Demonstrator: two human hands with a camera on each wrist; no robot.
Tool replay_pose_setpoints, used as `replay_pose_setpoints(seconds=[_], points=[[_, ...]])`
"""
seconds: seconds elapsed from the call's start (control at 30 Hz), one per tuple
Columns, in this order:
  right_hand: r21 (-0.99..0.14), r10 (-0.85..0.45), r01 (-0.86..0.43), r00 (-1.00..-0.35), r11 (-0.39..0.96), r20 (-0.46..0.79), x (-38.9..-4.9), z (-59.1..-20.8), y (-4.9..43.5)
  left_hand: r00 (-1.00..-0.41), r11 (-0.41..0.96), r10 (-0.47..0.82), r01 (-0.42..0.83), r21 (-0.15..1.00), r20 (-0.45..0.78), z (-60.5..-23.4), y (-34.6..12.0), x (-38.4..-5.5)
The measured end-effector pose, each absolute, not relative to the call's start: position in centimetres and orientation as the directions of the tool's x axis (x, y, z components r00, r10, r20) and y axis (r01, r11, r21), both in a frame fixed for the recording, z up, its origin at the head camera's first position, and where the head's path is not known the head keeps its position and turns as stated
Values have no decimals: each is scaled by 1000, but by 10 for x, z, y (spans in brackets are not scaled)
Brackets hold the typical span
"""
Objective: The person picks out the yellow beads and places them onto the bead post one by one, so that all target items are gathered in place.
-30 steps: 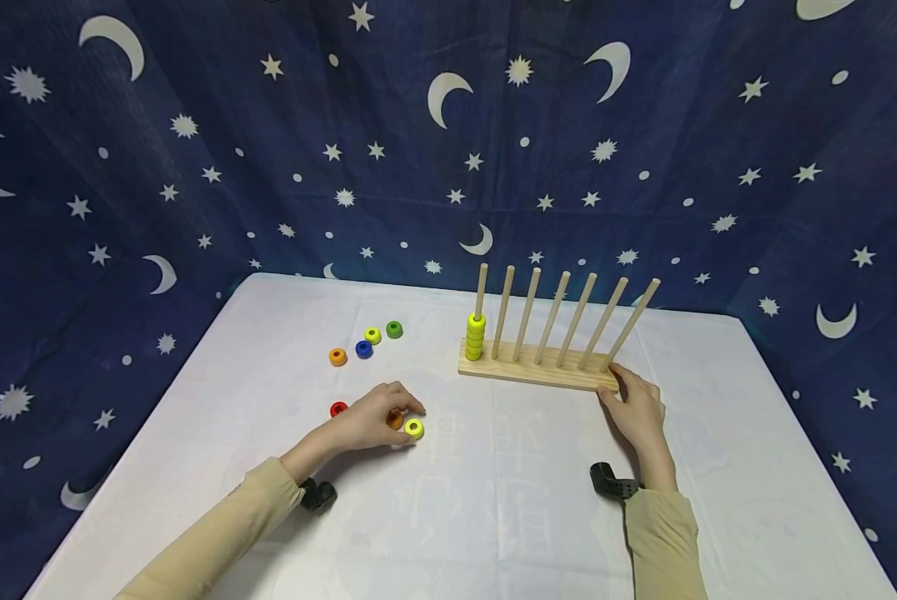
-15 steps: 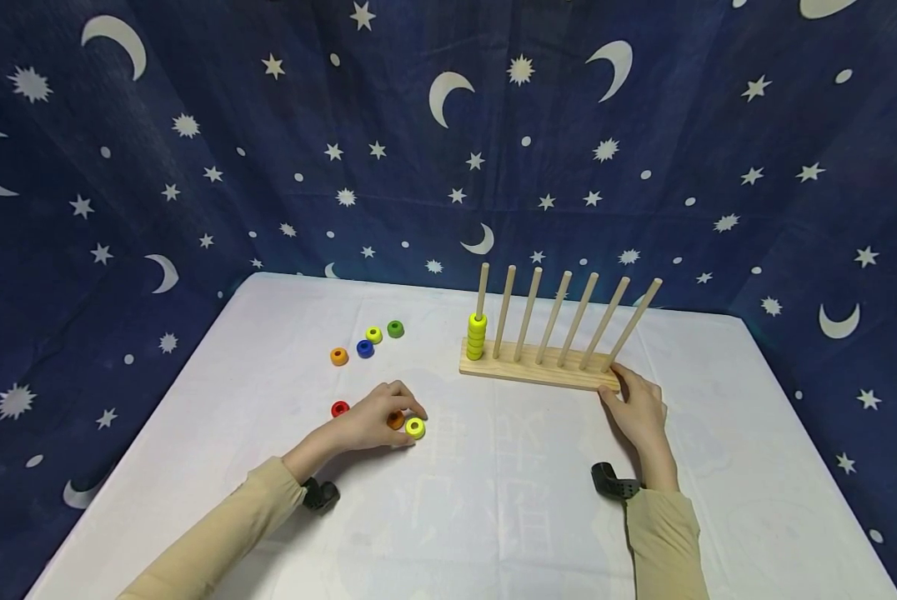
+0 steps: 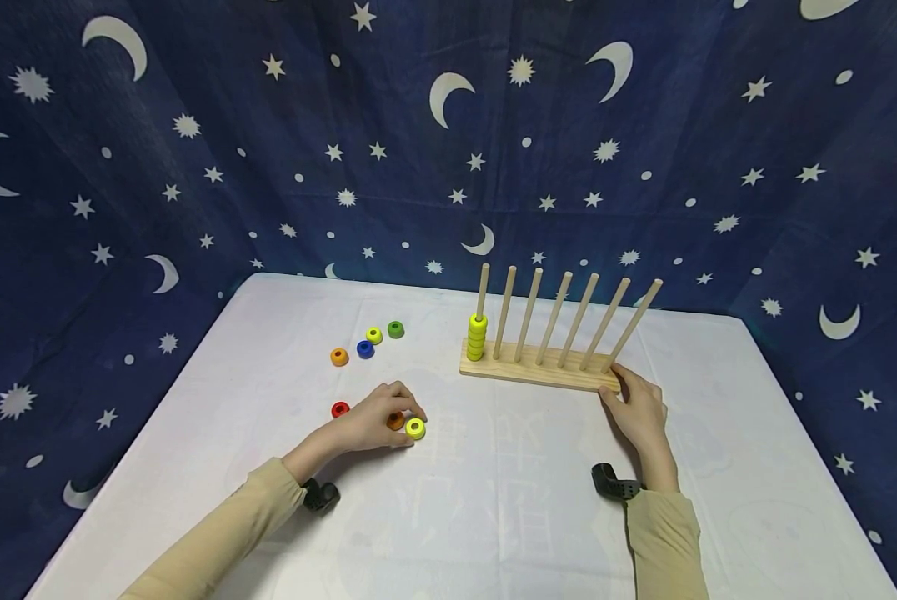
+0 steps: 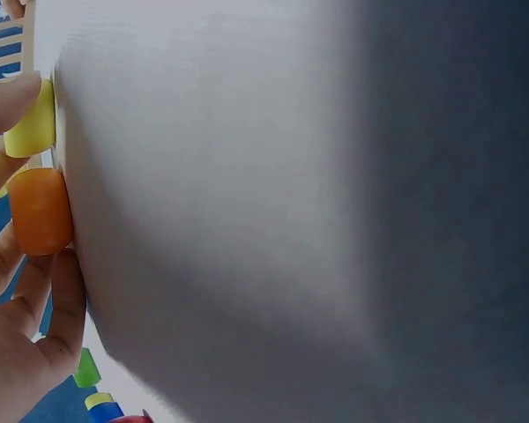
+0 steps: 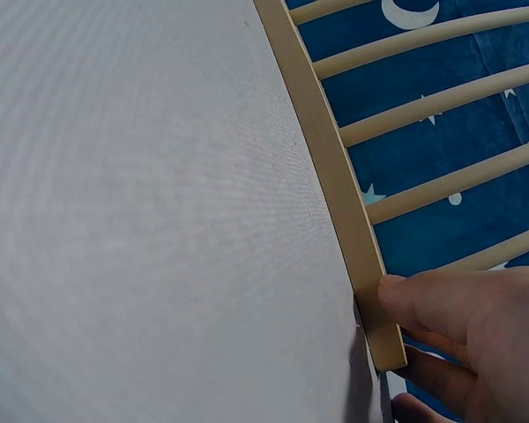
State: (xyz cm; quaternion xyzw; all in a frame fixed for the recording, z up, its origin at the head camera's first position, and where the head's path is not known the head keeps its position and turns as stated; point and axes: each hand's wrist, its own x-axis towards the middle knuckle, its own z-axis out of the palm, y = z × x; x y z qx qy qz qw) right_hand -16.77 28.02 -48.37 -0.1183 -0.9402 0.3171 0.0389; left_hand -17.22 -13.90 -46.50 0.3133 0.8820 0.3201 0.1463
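In the head view my left hand [image 3: 369, 418] is low over the white table, thumb and index finger on either side of a yellow bead [image 3: 415, 428]. The left wrist view has the thumb [image 4: 9, 104] against that bead. An orange bead [image 3: 395, 421] lies just behind it, within the curve of the hand, partly hidden by it. My right hand [image 3: 638, 408] grips the right end of a wooden peg rack [image 3: 538, 373], thumb in front and fingers behind. Several yellow beads [image 3: 476, 337] are stacked on the rack's leftmost peg; its other pegs are bare.
A red bead [image 3: 339, 409] lies beside the left hand. Farther back are another orange bead [image 3: 339, 357], a blue bead [image 3: 365, 349], a yellow bead [image 3: 374, 335] and a green bead [image 3: 395, 329]. A dark blue star-patterned cloth [image 3: 388, 225] hangs behind the table [image 3: 448, 517].
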Motion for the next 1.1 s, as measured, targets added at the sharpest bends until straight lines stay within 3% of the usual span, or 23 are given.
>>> replay_pose_setpoints(seconds=[0.73,1.1], points=[[-607,250,198,-968,770,2,-166,-484,280,-780,587,624,423,690,-53,-462,-138,-176],[-610,248,186,-969,770,18,-168,-487,281,-849,589,526,319,743,-53,-463,-138,-182]])
